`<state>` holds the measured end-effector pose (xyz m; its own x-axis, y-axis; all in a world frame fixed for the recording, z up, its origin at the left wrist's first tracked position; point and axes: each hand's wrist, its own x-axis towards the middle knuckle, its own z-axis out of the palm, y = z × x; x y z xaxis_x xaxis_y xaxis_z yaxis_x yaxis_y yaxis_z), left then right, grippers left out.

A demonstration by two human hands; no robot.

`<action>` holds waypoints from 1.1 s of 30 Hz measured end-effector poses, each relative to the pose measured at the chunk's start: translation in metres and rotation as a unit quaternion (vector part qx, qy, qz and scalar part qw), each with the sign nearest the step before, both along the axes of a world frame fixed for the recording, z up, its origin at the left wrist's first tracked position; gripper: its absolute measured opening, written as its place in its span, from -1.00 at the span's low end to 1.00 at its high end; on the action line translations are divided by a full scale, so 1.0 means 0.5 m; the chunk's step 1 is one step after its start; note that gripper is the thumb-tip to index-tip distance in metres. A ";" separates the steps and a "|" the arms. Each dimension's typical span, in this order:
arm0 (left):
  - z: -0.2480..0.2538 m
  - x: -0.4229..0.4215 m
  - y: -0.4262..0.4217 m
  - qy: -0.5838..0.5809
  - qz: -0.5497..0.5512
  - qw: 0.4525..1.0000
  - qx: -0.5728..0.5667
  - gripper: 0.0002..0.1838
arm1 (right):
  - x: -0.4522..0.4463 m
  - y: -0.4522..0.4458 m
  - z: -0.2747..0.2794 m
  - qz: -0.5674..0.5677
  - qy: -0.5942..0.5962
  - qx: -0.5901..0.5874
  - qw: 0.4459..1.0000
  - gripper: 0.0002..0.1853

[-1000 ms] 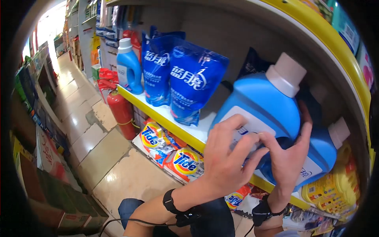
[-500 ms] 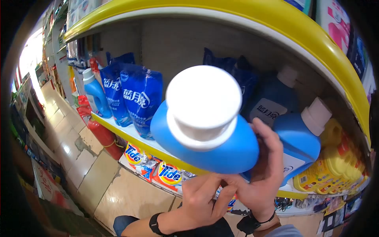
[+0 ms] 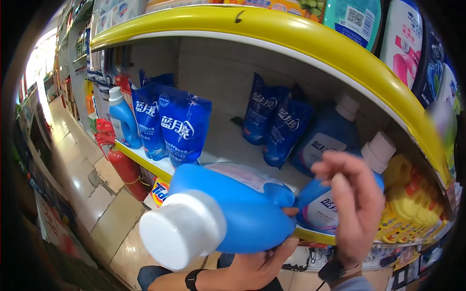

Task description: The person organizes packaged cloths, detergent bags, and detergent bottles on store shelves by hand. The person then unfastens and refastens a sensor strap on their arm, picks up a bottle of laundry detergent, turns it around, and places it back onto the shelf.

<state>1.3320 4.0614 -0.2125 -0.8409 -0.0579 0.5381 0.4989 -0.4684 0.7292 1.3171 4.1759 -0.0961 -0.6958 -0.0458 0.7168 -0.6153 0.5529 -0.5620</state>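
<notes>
A blue laundry detergent bottle (image 3: 238,213) with a white cap (image 3: 179,230) lies tilted in front of the shelf, its cap toward me at lower left. My left hand (image 3: 262,266) grips it from below, and a fingertip shows by its handle opening. The bottle hides part of that hand. To the right, my right hand (image 3: 357,203) is raised off the bottle, fingers loosely bent and apart, with nothing visible in it. Behind my right hand stands another blue detergent bottle (image 3: 315,208), with a darker-looking bottle (image 3: 320,145) further back.
Blue refill pouches (image 3: 184,126) and a small blue bottle (image 3: 124,119) stand on the shelf at left, with more pouches (image 3: 286,131) deeper in. Yellow bottles (image 3: 412,203) line the right. A yellow shelf edge (image 3: 272,24) curves overhead. A red fire extinguisher (image 3: 127,174) stands at left.
The bottle has tipped from nearly upright, its cap swinging down and left. My right hand has left the bottle and moved up and right. The view has shifted, showing more of the upper shelf.
</notes>
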 end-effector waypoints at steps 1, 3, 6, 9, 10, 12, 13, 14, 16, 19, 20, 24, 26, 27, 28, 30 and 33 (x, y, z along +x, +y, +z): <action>0.001 -0.003 -0.007 0.000 0.001 1.000 0.003 -0.83 | -0.011 -0.006 0.018 0.001 0.000 0.003 1.000 -0.71; -0.004 -0.015 -0.020 0.042 -0.016 0.996 -0.071 -0.89 | -0.034 -0.022 0.057 -0.071 0.062 0.124 0.988 -0.77; -0.011 -0.012 -0.034 0.015 -0.050 0.986 -0.161 -0.89 | -0.079 -0.059 0.093 -0.137 0.073 0.260 0.953 -0.79; -0.022 -0.016 -0.029 0.026 -0.038 0.983 -0.177 -0.84 | -0.146 -0.103 0.116 -0.180 0.002 0.369 0.912 -0.75; -0.023 -0.014 -0.026 0.031 -0.033 0.984 -0.170 -0.81 | -0.169 -0.120 0.127 -0.196 -0.039 0.404 0.893 -0.71; -0.008 -0.006 -0.035 0.007 -0.037 0.982 -0.187 -0.74 | -0.230 -0.162 0.149 -0.230 -0.099 0.475 0.843 -0.67; -0.003 -0.001 -0.040 -0.019 -0.040 0.977 -0.207 -0.67 | -0.267 -0.183 0.157 -0.247 -0.118 0.512 0.814 -0.69; -0.006 -0.001 -0.036 -0.020 -0.035 0.978 -0.204 -0.67 | -0.308 -0.194 0.159 -0.253 -0.120 0.529 0.801 -0.71; -0.018 -0.006 -0.026 0.026 0.035 0.984 -0.172 -0.63 | -0.394 -0.201 0.152 -0.255 -0.120 0.549 0.787 -0.73; -0.012 -0.007 -0.037 0.025 0.022 0.981 -0.190 -0.63 | -0.502 -0.183 0.146 -0.255 -0.046 0.645 0.719 -0.71; -0.013 -0.008 -0.038 0.031 0.023 0.980 -0.197 -0.63 | -0.527 -0.178 0.145 -0.277 -0.053 0.659 0.697 -0.69; -0.025 -0.004 -0.037 0.039 0.046 0.978 -0.199 -0.65 | -0.612 -0.149 0.140 -0.293 -0.139 0.739 0.591 -0.59; -0.037 -0.004 -0.043 0.029 0.012 0.975 -0.222 -0.67 | -0.623 -0.113 0.133 -0.282 -0.127 0.702 0.642 -0.52; -0.040 -0.004 -0.045 0.026 -0.010 0.973 -0.228 -0.68 | -0.631 -0.100 0.129 -0.270 -0.119 0.663 0.688 -0.45; -0.043 -0.003 -0.046 0.023 -0.035 0.971 -0.236 -0.68 | -0.640 -0.094 0.128 -0.270 -0.119 0.662 0.689 -0.45; -0.051 0.001 -0.047 0.034 -0.031 0.963 -0.265 -0.70 | -0.657 -0.076 0.121 -0.222 -0.147 0.678 0.686 -0.33; -0.092 -0.006 -0.031 0.093 -0.011 0.951 -0.296 -0.64 | -0.648 -0.092 0.128 -0.181 -0.132 0.654 0.722 -0.47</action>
<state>1.3289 4.0458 -0.2583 -0.7261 0.3173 0.6100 0.6393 -0.0152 0.7688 0.9933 4.1298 -0.0320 -0.9365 -0.3445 0.0653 -0.2636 0.8144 0.5170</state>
